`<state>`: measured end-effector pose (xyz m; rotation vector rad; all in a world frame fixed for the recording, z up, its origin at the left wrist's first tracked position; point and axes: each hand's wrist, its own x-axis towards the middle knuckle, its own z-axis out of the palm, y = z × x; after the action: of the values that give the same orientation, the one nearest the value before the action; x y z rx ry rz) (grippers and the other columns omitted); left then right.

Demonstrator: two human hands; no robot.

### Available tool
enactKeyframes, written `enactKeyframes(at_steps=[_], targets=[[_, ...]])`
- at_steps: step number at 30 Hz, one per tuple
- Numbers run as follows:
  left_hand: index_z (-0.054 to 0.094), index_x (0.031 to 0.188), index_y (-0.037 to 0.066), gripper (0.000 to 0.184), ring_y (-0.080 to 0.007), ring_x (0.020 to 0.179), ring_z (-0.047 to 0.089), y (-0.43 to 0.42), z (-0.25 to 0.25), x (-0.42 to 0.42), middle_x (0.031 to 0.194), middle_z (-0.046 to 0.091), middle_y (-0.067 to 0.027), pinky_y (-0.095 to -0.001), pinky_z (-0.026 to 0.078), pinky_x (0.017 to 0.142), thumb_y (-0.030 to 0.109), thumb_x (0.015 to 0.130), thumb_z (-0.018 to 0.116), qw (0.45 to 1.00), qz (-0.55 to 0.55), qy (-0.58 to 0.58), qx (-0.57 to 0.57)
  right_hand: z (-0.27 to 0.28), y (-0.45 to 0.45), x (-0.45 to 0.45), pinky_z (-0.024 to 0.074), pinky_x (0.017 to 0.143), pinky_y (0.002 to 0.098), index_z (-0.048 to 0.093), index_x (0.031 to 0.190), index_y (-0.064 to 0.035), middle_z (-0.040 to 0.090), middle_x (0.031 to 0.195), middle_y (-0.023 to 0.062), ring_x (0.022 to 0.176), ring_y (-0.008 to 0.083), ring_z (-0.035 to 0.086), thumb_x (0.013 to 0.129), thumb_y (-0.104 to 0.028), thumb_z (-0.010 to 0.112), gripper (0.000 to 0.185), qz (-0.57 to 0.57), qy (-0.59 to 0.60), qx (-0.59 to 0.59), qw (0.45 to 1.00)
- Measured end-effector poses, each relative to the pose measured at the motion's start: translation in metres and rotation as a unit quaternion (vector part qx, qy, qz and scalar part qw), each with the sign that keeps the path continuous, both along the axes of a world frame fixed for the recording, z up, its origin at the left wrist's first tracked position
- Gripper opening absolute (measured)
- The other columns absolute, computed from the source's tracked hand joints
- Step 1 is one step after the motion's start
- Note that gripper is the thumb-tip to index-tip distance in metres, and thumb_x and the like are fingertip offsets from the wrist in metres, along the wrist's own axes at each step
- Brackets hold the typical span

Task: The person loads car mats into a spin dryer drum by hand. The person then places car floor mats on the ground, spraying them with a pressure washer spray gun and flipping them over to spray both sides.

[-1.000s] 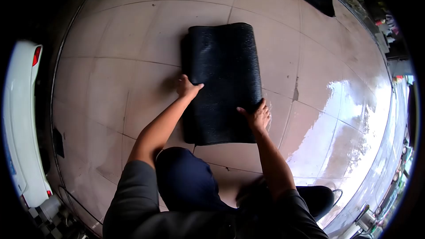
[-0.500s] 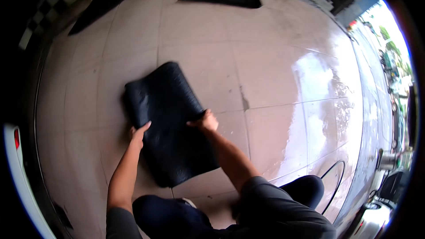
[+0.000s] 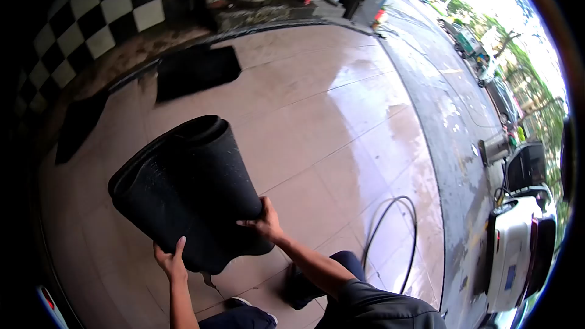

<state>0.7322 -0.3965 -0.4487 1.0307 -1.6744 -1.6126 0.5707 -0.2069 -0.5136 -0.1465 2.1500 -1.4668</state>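
Wet tiled floor (image 3: 292,164), left hand (image 3: 173,262) and right hand (image 3: 265,222) clamped on opposite edges of folded black mat (image 3: 189,189).

Left hand (image 3: 171,262), right hand (image 3: 264,222) apart, both gripping.

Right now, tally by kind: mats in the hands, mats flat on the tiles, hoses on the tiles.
Bent black mat, between left hand and right hand: 1
Flat black mats: 2
Looped hose: 1
Total: 4

Dark grey short sleeve (image 3: 381,298), navy trousers (image 3: 241,318), pale-edged shoe (image 3: 239,302)
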Motion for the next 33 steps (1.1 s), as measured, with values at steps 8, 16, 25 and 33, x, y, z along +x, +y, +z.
enactKeyframes(at_steps=[8, 16, 25, 33], targets=[[0.045, 0.114, -0.003, 0.056, -0.0270, 0.106, 0.047, 0.087, 0.338, -0.152, 0.115, 0.049, -0.0146, -0.0358, 0.034, 0.094, 0.011, 0.068, 0.072, 0.970, -0.200, 0.069, -0.116, 0.320, 0.134, -0.120, 0.0397, 0.091, 0.0337, 0.043, 0.117, -0.0006, 0.053, 0.111, 0.0101, 0.104, 0.0208, 0.049, 0.052, -0.010, 0.083, 0.077, -0.131, 0.070, -0.190, 0.970], [0.053, 0.101, -0.004, 0.042, -0.0202, 0.091, 0.054, 0.178, 0.468, -0.258, 0.100, 0.057, -0.0107, -0.0302, 0.043, 0.082, 0.000, 0.064, 0.072, 0.920, -0.351, 0.174, -0.029, 0.481, 0.226, -0.178, 0.0477, 0.076, 0.0316, 0.052, 0.098, -0.0037, 0.057, 0.094, 0.0050, 0.086, 0.0176, 0.054, 0.040, 0.006, 0.082, 0.066, -0.421, 0.226, -0.233, 0.847], [0.055, 0.092, 0.001, 0.033, -0.0312, 0.087, 0.054, 0.206, 0.503, -0.410, 0.090, 0.056, -0.0143, -0.0364, 0.042, 0.074, -0.004, 0.061, 0.064, 0.786, -0.486, 0.355, -0.142, 0.508, 0.352, -0.256, 0.0463, 0.080, 0.0337, 0.056, 0.103, 0.0044, 0.058, 0.102, 0.0140, 0.090, 0.0230, 0.056, 0.072, -0.008, 0.056, 0.033, -0.537, 0.481, -0.048, 0.692], [0.058, 0.083, 0.002, 0.023, -0.0303, 0.087, 0.056, 0.233, 0.541, -0.538, 0.084, 0.061, -0.0134, -0.0367, 0.042, 0.077, 0.001, 0.062, 0.068, 0.725, -0.543, 0.424, -0.026, 0.539, 0.473, -0.275, 0.0503, 0.063, 0.0310, 0.061, 0.086, 0.0085, 0.063, 0.087, 0.0149, 0.075, 0.0198, 0.059, 0.070, -0.003, 0.066, 0.021, -0.566, 0.543, 0.309, 0.538]])
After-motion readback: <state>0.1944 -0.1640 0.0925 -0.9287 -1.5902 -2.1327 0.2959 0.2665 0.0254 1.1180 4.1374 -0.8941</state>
